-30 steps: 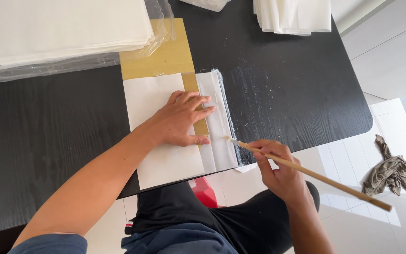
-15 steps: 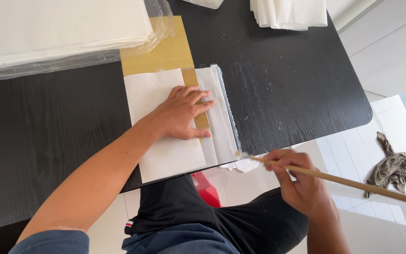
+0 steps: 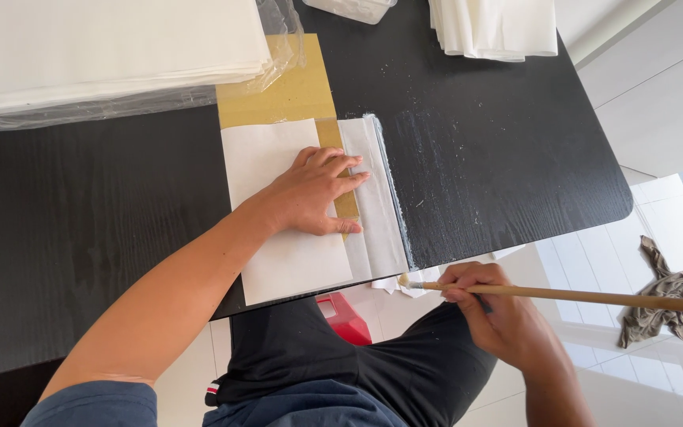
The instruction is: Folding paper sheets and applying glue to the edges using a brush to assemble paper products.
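Item, as I see it from the head view: my left hand [image 3: 310, 194] lies flat, fingers spread, gripping nothing, pressing on a white sheet of paper [image 3: 278, 213] laid on the black table [image 3: 104, 213]; its fingertips reach across a tan cardboard strip [image 3: 347, 205] that shows between this sheet and a narrower white strip [image 3: 377, 213] just beside it, whose right edge looks wet and glossy. Item: my right hand [image 3: 499, 316] is closed around a long wooden-handled brush [image 3: 555, 294], held level off the near table edge, bristle end pointing left, just below the paper's near corner and apart from it. Item: yellow-brown cardboard [image 3: 286, 87] runs under the sheet toward the far side. Item: stack of white sheets in clear plastic [image 3: 104, 47], far left. Item: second white stack [image 3: 496, 28], far right. Item: crumpled grey rag [image 3: 666, 292] on the tiled floor. Item: red object [image 3: 345, 316] under the table, kind unclear.
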